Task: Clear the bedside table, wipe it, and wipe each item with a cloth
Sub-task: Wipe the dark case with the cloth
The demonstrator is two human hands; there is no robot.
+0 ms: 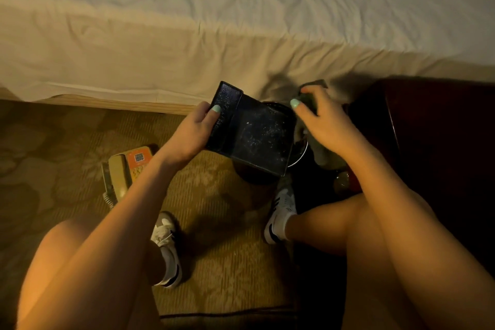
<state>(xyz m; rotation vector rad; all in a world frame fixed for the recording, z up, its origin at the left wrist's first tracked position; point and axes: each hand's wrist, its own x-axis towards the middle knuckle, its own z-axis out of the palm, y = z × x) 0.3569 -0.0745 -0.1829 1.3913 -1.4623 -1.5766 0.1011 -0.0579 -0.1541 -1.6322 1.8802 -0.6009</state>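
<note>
Risk noted: the black tray (257,136) is supported at one end only, so its free end overhangs a round dark bin (254,177). A firm wiping stroke on that end could lever it out of the grip and drop it into the bin or onto the carpeted floor (227,222). The tray surface is speckled with pale dust, and tilting it further would likely shed debris onto the carpet instead of into the bin. A telephone (126,169) lies on the floor near the person's left foot and could be kicked or stepped on. Left hand (195,126): closed on the tray's left edge, thumb on top across the raised flap, fingers hidden underneath, forearm reaching forward over the knee. Right hand (324,120): fingers curled round a bunched dark cloth (320,153), poised just beside the tray's right edge. Whether the cloth touches the tray cannot be determined. The tray is held in the air between the bed (241,21) and the person's knees, clear of the dark wooden bench (442,128) at the right. Judgement: item wiping is about to begin on this tray.
</note>
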